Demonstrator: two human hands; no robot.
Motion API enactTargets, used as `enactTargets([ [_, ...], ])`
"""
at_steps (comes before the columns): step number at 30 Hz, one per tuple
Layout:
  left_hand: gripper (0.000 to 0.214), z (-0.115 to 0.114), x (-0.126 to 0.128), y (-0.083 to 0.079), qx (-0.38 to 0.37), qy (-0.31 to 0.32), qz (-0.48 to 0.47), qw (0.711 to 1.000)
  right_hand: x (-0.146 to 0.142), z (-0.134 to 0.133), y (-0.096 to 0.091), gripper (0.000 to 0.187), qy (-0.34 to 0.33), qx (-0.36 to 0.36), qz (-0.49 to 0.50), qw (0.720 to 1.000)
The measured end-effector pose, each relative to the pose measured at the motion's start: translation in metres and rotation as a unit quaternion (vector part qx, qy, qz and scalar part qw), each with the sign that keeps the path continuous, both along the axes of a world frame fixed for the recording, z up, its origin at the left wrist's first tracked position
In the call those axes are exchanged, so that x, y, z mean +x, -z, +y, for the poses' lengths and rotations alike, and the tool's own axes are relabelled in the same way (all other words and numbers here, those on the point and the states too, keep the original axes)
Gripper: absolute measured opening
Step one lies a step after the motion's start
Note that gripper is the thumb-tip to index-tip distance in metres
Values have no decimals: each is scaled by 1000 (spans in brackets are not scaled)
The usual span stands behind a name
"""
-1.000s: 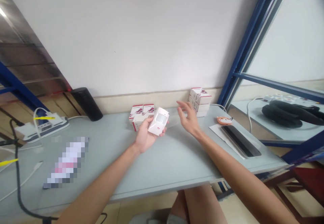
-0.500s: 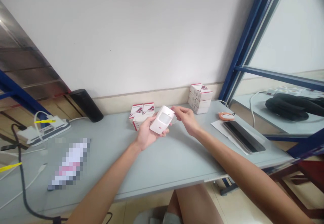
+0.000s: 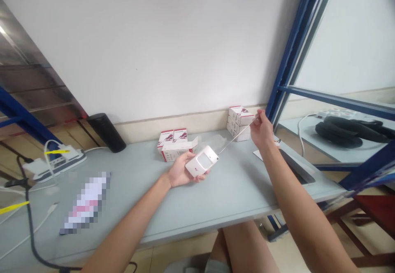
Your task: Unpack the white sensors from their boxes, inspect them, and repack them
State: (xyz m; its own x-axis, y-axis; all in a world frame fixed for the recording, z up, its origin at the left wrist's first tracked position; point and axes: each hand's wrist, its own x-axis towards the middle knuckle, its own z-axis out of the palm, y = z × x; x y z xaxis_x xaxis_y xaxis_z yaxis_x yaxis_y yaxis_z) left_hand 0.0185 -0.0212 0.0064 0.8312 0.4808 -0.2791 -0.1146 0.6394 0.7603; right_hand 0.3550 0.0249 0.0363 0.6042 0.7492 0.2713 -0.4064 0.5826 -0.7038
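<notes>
My left hand (image 3: 180, 173) is wrapped round a white motion-sensor device (image 3: 202, 162) with a frosted window, held low over the grey table (image 3: 216, 194). A thin metal antenna (image 3: 237, 136) stretches from the device's top corner up and to the right. My right hand (image 3: 261, 131) pinches the antenna's far tip, up near a stack of white and red boxes (image 3: 239, 118). Behind the device lie more white and red boxes (image 3: 174, 143), one with an open flap, and a clear plastic bag (image 3: 216, 142).
A black cylinder (image 3: 106, 129) leans at the wall on the left. A power strip (image 3: 55, 157) with cables sits at the far left. A dark phone (image 3: 296, 170) on paper lies right of my right arm. Blue shelf posts (image 3: 293, 54) stand at the right.
My right hand closed on the device's antenna tip and drew it out up and to the right. My left hand lowered and tilted the device flatter.
</notes>
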Motion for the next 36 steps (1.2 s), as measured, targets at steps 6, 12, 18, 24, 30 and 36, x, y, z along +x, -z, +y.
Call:
enactTargets([
  [6, 53, 8, -26, 0, 16, 16, 24, 999, 50, -9, 9, 34, 71, 6, 33, 997],
  [12, 49, 13, -24, 7, 20, -34, -15, 999, 28, -20, 10, 33, 77, 14, -17, 997],
  [18, 53, 10, -20, 9, 16, -14, 13, 1000, -9, -22, 15, 33, 129, -27, -214, 968],
  [24, 48, 6, -18, 7, 25, -49, 15, 998, -8, -18, 18, 41, 118, -31, -133, 984],
  [30, 48, 3, -17, 7, 35, -88, 19, 995, -26, -21, 21, 35, 45, -11, -156, 987],
  [36, 49, -2, -9, 2, 57, -124, -34, 990, -85, -42, 36, 35, 0, -51, -324, 945],
])
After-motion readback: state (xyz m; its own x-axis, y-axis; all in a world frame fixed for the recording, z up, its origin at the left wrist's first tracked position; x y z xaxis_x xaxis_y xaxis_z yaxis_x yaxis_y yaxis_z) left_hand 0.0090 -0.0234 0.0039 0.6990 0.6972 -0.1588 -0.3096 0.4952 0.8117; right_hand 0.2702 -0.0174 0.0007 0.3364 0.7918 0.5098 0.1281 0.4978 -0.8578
